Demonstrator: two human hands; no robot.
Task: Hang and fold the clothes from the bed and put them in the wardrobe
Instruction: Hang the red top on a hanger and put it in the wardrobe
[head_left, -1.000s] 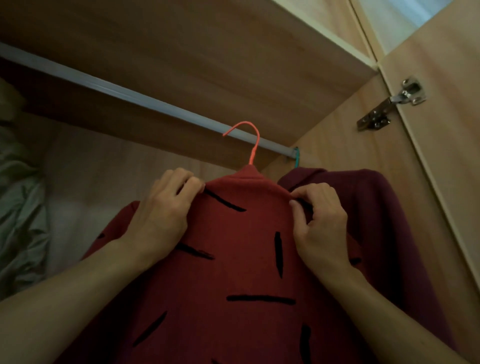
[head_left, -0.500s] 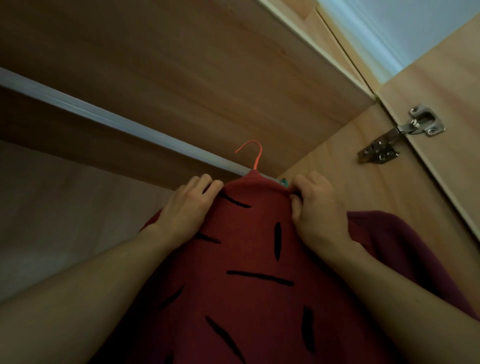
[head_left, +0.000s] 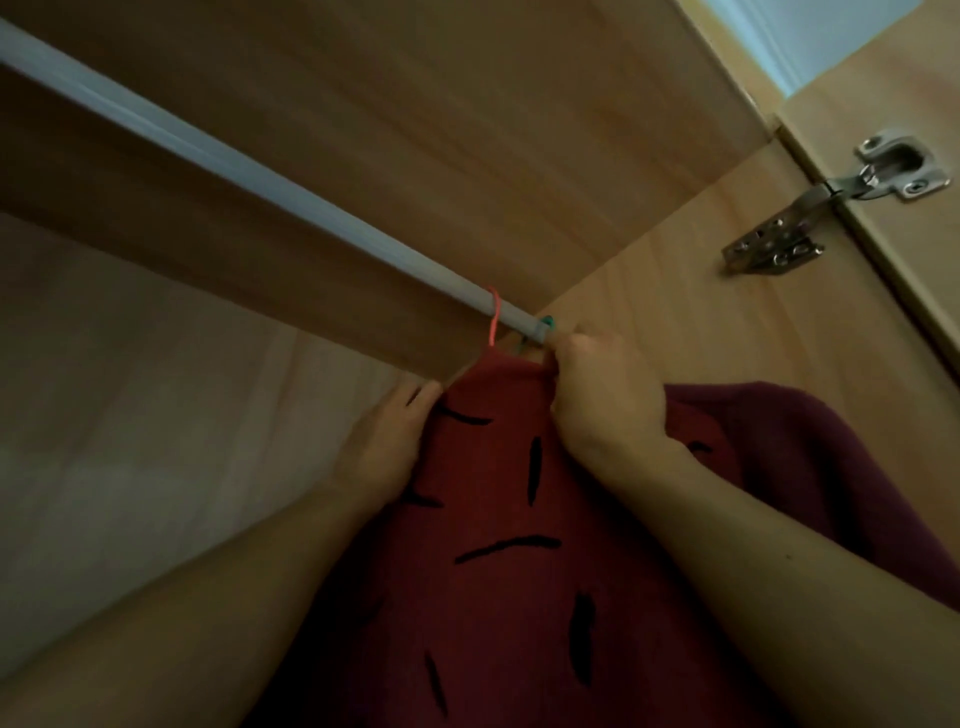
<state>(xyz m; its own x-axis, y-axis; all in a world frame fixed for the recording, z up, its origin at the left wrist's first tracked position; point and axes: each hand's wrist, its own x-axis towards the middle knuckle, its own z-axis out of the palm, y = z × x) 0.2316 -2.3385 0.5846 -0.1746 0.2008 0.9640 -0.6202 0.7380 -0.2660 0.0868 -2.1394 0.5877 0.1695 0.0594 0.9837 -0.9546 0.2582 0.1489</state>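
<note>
Red top (head_left: 498, 545) with black dashes fills near centre: left hand (head_left: 387, 447) lies along its left shoulder, fingers laid against the fabric, can't tell if it grips; right hand (head_left: 602, 395) is curled, pinching the fabric just right of the collar. Maroon garment (head_left: 831, 467) hangs just right of it, partly behind the right arm. Farther in, the orange hanger hook (head_left: 493, 322) sits over the rail (head_left: 249, 171) near its right end, green hook (head_left: 545, 325) just beside it, metal hinge (head_left: 831, 202) far right on the wardrobe wall (head_left: 675, 291).
</note>
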